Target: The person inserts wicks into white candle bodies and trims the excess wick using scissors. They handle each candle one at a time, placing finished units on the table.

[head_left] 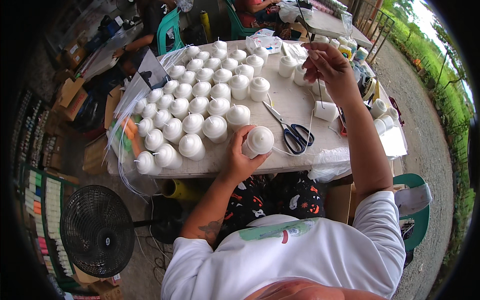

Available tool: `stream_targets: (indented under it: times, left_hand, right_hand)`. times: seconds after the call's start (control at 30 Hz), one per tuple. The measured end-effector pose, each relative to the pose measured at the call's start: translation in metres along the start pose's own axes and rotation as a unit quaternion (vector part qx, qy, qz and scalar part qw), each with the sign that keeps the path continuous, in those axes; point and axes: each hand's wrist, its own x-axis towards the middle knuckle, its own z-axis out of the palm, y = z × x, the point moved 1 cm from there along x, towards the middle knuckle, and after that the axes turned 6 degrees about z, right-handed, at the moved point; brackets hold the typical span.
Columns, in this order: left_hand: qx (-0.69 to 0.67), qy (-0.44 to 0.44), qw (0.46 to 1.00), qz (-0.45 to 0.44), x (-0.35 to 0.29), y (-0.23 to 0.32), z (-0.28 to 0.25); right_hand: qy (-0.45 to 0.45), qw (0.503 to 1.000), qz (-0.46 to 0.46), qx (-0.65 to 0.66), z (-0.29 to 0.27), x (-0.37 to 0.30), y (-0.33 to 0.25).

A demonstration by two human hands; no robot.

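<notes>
My left hand (pixel 239 161) is wrapped round a white candle (pixel 260 140) with a stepped, domed top at the table's near edge. Raised over the right side of the table, my right hand (pixel 331 69) pinches a long thin dark rod (pixel 319 91), whose lower end hangs near a white candle lying on its side (pixel 326 111). Between my hands lie scissors with dark blue handles (pixel 295 138), blades partly apart. White string trails beside them. Rows of similar white candles (pixel 201 90), many with wicks standing up, cover the left half of the table (pixel 272 162).
A bundle of long white wicks (pixel 121 125) hangs over the table's left edge. Plastic film (pixel 330 162) lies at the front right, with spools (pixel 378 108) farther right. A black fan (pixel 98 231) stands at lower left. Other people sit beyond, near green chairs (pixel 168 31).
</notes>
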Motion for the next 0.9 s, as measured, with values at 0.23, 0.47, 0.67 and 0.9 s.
stream_targets:
  times: [0.23,0.47,0.67,0.9]
  left_hand:
    - [0.008,0.044,0.998,0.038,0.003,0.031,-0.005]
    - [0.099,0.017,0.992,0.081,0.0,0.062,0.001]
    - [0.206,-0.051,0.968,0.134,0.001,0.088,-0.001]
    - [0.242,-0.08,0.957,0.139,0.006,0.106,-0.01]
  right_hand:
    - [-0.074,0.871,-0.176,-0.454,-0.011,-0.148,-0.043]
    - [-0.084,0.77,-0.23,-0.589,-0.01,-0.177,-0.051]
    - [-0.116,0.672,-0.285,-0.674,0.011,-0.18,-0.065]
    - [-0.16,0.725,-0.288,-0.605,0.024,-0.171,-0.058]
